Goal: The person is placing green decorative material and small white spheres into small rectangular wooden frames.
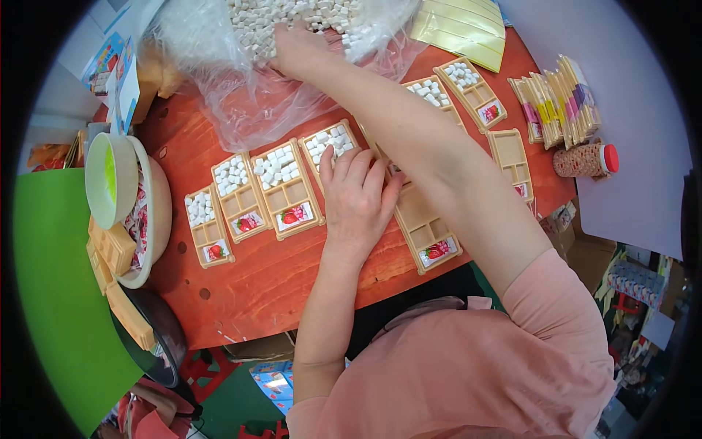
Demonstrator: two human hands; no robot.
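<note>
My right hand (301, 53) reaches across the table into a big heap of small white cubes, like mini marshmallows (252, 25), in a clear plastic bag (248, 121). Its fingers are partly sunk among the cubes, so their grip is hidden. My left hand (357, 196) lies with fingers spread over a tan compartment tray (311, 132), the fingertips at the white cubes in its large section. Left of it stand similar trays (276, 179) with white cubes at the far end and a strawberry-picture packet (295, 214) at the near end. My right arm covers part of another tray.
More trays (472, 91) stand to the right, one without cubes (510, 157). Farther right are bundled packets (559, 106) and a red-lidded jar (581, 161). At the left, a pale bowl (102, 208) sits on a larger basin (162, 219); yellow sheets (461, 33) lie far right.
</note>
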